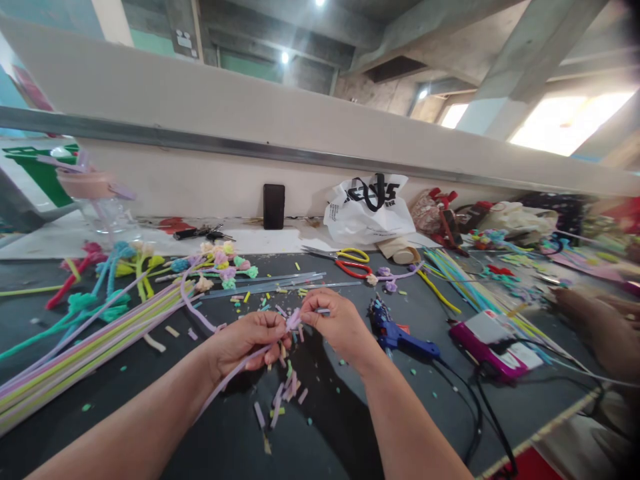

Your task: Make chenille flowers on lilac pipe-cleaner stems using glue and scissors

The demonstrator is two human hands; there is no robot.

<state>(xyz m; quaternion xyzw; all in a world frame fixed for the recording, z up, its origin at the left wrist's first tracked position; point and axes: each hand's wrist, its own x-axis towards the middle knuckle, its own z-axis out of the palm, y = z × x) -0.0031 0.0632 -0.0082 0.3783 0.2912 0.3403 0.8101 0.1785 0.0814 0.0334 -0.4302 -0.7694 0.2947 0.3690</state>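
Observation:
My left hand (253, 337) is closed around a lavender pipe cleaner (235, 369), whose long tail runs down along my forearm. At its upper end is a small lavender cluster (293, 321), pinched between the fingertips of both hands. My right hand (333, 320) grips the cluster from the right, its thumb and forefinger pressed together; a small greyish piece shows by those fingers. Short cut pieces of pipe cleaner (278, 400), mostly lavender, lie scattered on the dark table below my hands.
A blue glue gun (407, 340) and a magenta box (493, 350) with cables lie right. Scissors (353, 267), a phone (274, 207) and a white bag (367, 213) stand or lie behind. Pipe cleaner bundles (100, 357) lie left. Another person's hand (595, 320) is far right, blurred.

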